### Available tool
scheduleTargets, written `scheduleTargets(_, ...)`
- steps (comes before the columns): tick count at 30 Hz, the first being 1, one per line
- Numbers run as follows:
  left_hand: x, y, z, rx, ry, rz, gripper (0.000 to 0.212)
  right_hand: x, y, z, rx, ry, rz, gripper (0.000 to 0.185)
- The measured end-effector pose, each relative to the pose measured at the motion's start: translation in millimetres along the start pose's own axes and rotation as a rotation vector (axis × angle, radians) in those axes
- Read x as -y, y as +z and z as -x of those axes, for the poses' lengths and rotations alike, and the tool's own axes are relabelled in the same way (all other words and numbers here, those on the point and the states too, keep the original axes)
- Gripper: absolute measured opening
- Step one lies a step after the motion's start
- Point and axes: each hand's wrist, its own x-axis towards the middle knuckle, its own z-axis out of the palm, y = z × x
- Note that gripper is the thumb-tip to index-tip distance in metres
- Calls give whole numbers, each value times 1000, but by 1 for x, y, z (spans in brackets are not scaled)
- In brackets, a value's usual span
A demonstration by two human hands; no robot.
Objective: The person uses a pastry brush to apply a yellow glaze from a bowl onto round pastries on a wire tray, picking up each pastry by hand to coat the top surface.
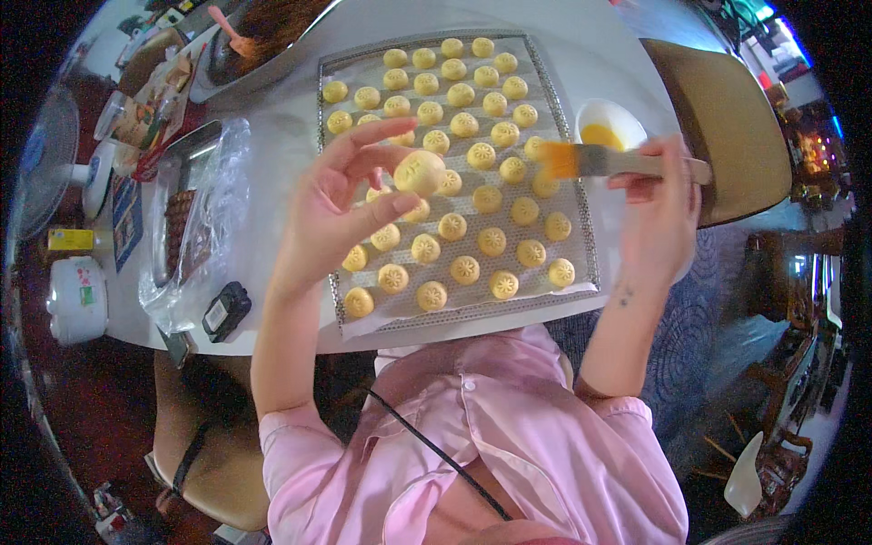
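Between the thumb and fingers of my left hand is a round, pale yellow pastry with a pressed pattern, raised above the tray. My right hand grips the handle of a pastry brush, its orange-tinted bristles pointing left towards the pastry but apart from it. Below both hands lies a perforated metal tray lined with white paper, bearing rows of stamped pastries. A few at the far left of the tray look glossier. Just beyond my right hand, a white bowl holds yellow liquid, likely egg wash.
On the table's left are a plastic-wrapped metal tray with brown contents and a small black device. A large metal bowl with brown filling and a pink spatula stands at the far left. Tan chairs flank the table.
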Motion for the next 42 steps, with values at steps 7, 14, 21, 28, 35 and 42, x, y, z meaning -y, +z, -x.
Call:
scheduleTargets(7,17,1,14,79,44,99,41,44,43,25,346,379,-895,19)
scheduleTargets(14,13,8,15,137,-23,370,36,38,40,26,147,323,-600,24)
scheduleTargets(21,15,7,15,166,-28,371,37,47,40,19,199,297,-758,22)
scheduleTargets(28,9,10,17,143,-77,437,39,35,49,23,202,314,-587,26)
scheduleTargets(35,7,12,17,97,-44,479,40,39,44,25,162,450,-846,19)
scheduleTargets(42,18,6,18,58,-23,417,31,47,42,19,207,341,-740,23)
